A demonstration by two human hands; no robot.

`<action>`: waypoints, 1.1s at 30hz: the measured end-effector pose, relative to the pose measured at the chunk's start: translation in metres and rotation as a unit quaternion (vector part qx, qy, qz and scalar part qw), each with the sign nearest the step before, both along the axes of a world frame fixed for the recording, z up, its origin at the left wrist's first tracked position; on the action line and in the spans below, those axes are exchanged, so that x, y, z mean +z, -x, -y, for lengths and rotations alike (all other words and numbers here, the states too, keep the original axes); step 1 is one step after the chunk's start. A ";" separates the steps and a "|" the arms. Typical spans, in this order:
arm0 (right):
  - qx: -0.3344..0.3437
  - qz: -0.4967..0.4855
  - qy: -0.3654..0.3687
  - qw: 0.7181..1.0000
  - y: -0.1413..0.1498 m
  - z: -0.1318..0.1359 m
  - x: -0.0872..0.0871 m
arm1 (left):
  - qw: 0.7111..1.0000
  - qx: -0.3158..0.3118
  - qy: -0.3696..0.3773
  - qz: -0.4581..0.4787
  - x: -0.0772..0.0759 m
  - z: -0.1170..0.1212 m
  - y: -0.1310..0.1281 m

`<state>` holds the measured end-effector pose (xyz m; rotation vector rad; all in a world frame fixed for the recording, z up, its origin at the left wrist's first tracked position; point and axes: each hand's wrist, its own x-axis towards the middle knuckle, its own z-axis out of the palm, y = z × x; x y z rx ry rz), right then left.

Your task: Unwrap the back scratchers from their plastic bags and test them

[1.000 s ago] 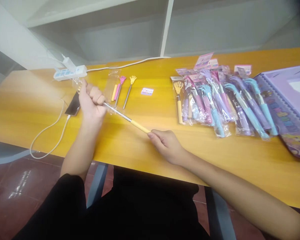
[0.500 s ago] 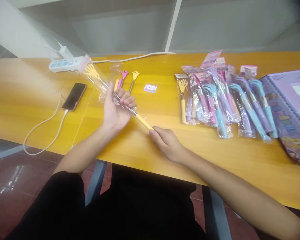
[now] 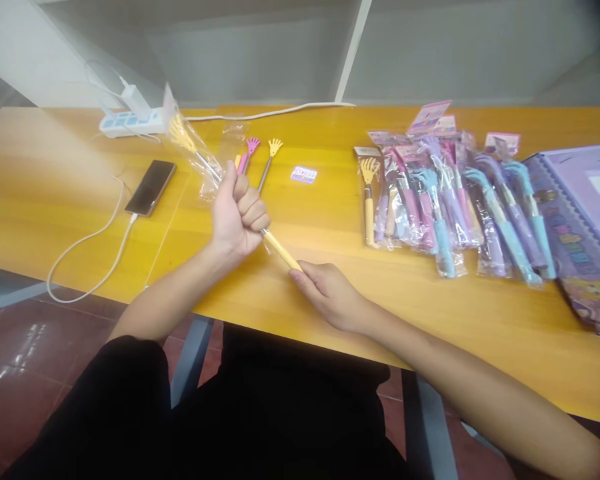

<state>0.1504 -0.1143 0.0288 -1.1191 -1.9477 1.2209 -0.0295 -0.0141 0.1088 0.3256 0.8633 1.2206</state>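
Observation:
Slanting over the table in both hands is a yellow back scratcher [image 3: 283, 249] with a metal shaft and a hand-shaped head. Clear plastic wrap [image 3: 205, 175] covers its upper part. My left hand [image 3: 240, 213] is closed in a fist around the middle of the shaft. The thumb points up along it. At the lower end, my right hand [image 3: 330, 293] pinches the tip of the yellow handle between thumb and fingers. Just behind my left hand lie a pink back scratcher [image 3: 252, 147] and another yellow back scratcher [image 3: 275, 148], both partly hidden by that hand.
A small printed card [image 3: 304, 175] lies mid-table. Several bagged back scratchers [image 3: 445, 200] are piled to the right, beside a purple printed box [image 3: 575, 247]. On the left are a phone [image 3: 151, 188] on its charging cable [image 3: 75, 257] and a white power strip [image 3: 130, 125].
My left fingers, loosely curled before, have closed tightly around the shaft. My right hand keeps its pinch on the handle end and has shifted slightly to the left.

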 end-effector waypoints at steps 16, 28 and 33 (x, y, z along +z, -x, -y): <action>-0.024 -0.050 -0.015 0.998 0.007 0.000 0.002 | 0.998 -0.005 -0.059 -0.021 0.012 -0.014 0.007; -0.008 -0.060 -0.020 0.998 0.006 0.003 0.001 | 0.995 0.000 -0.092 -0.038 0.014 -0.022 0.026; 0.004 -0.076 -0.002 0.997 0.004 0.005 0.003 | 0.992 0.008 -0.120 0.028 0.019 -0.026 0.037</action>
